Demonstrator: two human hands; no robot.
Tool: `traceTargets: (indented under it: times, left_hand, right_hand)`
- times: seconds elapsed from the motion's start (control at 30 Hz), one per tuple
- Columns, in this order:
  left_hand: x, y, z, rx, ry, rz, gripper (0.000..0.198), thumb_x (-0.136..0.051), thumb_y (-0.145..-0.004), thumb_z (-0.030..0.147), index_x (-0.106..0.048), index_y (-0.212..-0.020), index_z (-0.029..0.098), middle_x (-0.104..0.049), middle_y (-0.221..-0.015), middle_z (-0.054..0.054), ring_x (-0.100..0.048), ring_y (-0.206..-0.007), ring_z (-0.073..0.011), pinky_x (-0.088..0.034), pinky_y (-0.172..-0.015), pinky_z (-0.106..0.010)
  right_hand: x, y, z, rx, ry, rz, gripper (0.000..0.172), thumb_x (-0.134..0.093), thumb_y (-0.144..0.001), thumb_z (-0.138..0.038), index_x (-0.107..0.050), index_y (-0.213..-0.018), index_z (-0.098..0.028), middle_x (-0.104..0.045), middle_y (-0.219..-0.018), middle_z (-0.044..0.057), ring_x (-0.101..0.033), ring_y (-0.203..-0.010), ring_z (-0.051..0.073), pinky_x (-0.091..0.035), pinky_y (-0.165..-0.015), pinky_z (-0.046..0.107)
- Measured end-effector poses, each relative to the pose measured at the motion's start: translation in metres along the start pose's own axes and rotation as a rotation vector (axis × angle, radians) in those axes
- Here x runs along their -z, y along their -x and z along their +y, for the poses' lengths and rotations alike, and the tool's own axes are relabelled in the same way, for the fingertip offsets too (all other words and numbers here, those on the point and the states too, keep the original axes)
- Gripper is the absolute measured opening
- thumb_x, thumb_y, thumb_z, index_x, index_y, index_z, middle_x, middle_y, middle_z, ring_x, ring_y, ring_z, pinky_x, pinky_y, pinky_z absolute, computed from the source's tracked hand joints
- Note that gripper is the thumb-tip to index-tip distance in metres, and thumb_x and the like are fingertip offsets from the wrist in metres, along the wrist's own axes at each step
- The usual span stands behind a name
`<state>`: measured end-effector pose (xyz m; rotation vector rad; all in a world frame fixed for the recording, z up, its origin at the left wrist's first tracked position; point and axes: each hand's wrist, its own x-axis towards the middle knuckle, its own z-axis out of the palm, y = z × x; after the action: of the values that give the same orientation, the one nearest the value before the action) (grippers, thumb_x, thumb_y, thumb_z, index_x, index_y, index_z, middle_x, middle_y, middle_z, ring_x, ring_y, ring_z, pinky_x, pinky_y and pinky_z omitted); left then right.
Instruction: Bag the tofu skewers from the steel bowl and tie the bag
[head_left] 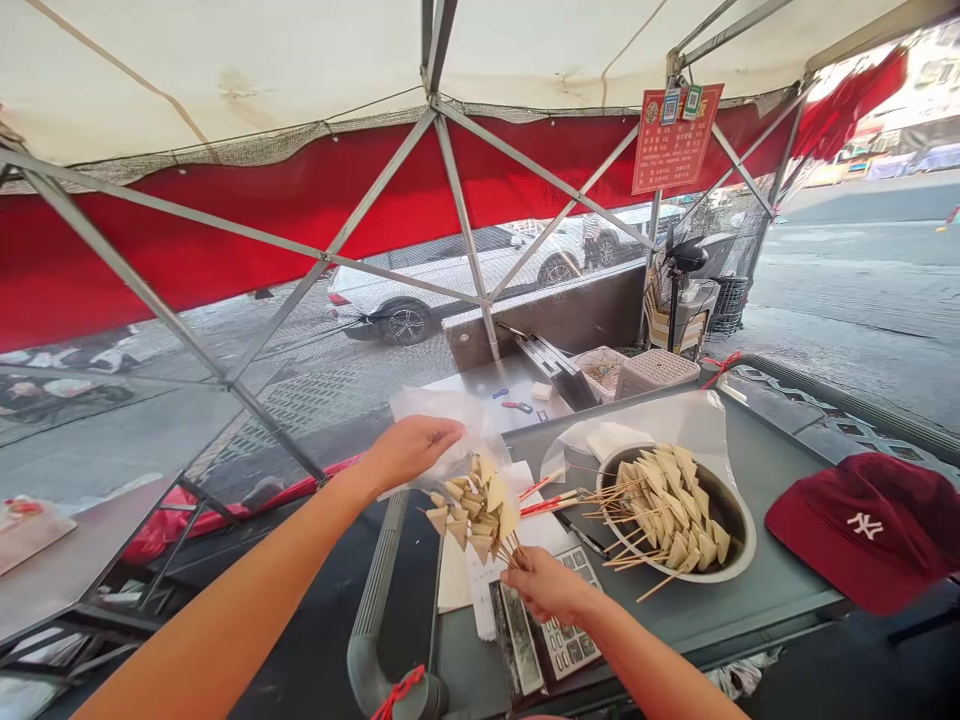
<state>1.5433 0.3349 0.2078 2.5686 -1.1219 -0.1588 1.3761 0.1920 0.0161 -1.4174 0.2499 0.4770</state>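
My right hand [551,585] is closed round the stick ends of a bunch of skewers [476,505], threaded with pale, triangular food pieces that look like tofu. Above and left of them, the fingers of my left hand [420,445] pinch a thin, clear plastic bag [409,405]. The bag hangs beside the skewers and seems to reach partly round their tips; how far I cannot tell. To the right, a metal bowl [739,560] holds many more of these skewers, sticks pointing left. Beneath my right hand lies a scale with a keypad [574,650].
A dark red cap [862,530] lies right of the bowl on the grey cart top [787,480]. Chopsticks in red wrappers [547,505] and a black pen [592,540] lie left of the bowl. Behind are plastic baskets [656,370] and a metal tent frame [465,200].
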Motion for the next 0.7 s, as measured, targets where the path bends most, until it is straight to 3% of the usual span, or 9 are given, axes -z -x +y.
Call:
traceTargets:
  times: [0.2, 0.33, 0.47, 0.57, 0.63, 0.7]
  left_hand:
    - [-0.011, 0.008, -0.003, 0.026, -0.359, -0.013, 0.044, -0.026, -0.095, 0.045, -0.065, -0.098, 0.024, -0.07, -0.099, -0.005, -0.063, -0.092, -0.0243, -0.042, -0.071, -0.03]
    - [-0.025, 0.009, -0.017, 0.101, -0.678, -0.041, 0.047, -0.02, -0.096, 0.045, -0.058, -0.094, 0.017, -0.065, -0.082, -0.01, -0.063, -0.078, -0.0292, -0.038, -0.058, -0.031]
    - [-0.03, 0.008, -0.041, 0.052, -0.771, 0.01, 0.043, -0.034, -0.093, 0.052, -0.054, -0.1, 0.014, -0.063, -0.09, -0.012, -0.062, -0.081, -0.0296, -0.039, -0.059, -0.032]
    - [-0.026, 0.006, -0.049, 0.032, -0.818, 0.077, 0.022, -0.042, -0.092, 0.029, -0.055, -0.099, 0.013, -0.06, -0.094, -0.012, -0.061, -0.087, -0.0287, -0.042, -0.069, -0.035]
    - [-0.023, 0.005, -0.048, 0.098, -0.836, 0.158, 0.021, -0.036, -0.091, 0.017, -0.056, -0.095, 0.012, -0.06, -0.095, -0.013, -0.059, -0.09, -0.0287, -0.041, -0.073, -0.035]
    - [-0.021, 0.007, -0.041, 0.184, -0.751, 0.16, 0.024, -0.032, -0.092, 0.019, -0.055, -0.096, 0.013, -0.061, -0.095, -0.013, -0.06, -0.088, -0.0285, -0.041, -0.069, -0.035]
  right_hand:
    - [0.017, -0.003, -0.004, 0.006, -0.381, -0.301, 0.054, -0.071, -0.067, -0.05, -0.025, -0.066, -0.022, -0.024, -0.042, -0.014, -0.009, -0.035, 0.001, -0.006, -0.036, 0.018]
    - [0.027, 0.004, -0.009, 0.006, -0.485, -0.419, 0.058, -0.074, -0.068, -0.048, -0.023, -0.064, -0.021, -0.022, -0.044, -0.014, -0.008, -0.036, 0.0, -0.003, -0.036, 0.017]
    - [0.034, 0.009, -0.006, -0.023, -0.491, -0.482, 0.056, -0.074, -0.071, -0.045, -0.024, -0.064, -0.02, -0.021, -0.045, -0.013, -0.007, -0.036, 0.0, -0.002, -0.036, 0.018]
    - [0.04, 0.01, 0.002, -0.059, -0.487, -0.474, 0.057, -0.076, -0.07, -0.044, -0.025, -0.063, -0.02, -0.022, -0.045, -0.013, -0.008, -0.036, 0.0, -0.002, -0.036, 0.017]
    - [0.043, 0.01, 0.006, -0.085, -0.492, -0.463, 0.058, -0.077, -0.068, -0.044, -0.024, -0.062, -0.019, -0.023, -0.044, -0.013, -0.009, -0.035, 0.0, -0.003, -0.035, 0.017]
    - [0.046, 0.009, 0.008, -0.101, -0.512, -0.47, 0.06, -0.077, -0.068, -0.043, -0.023, -0.061, -0.019, -0.023, -0.043, -0.013, -0.01, -0.034, 0.0, -0.003, -0.035, 0.017]
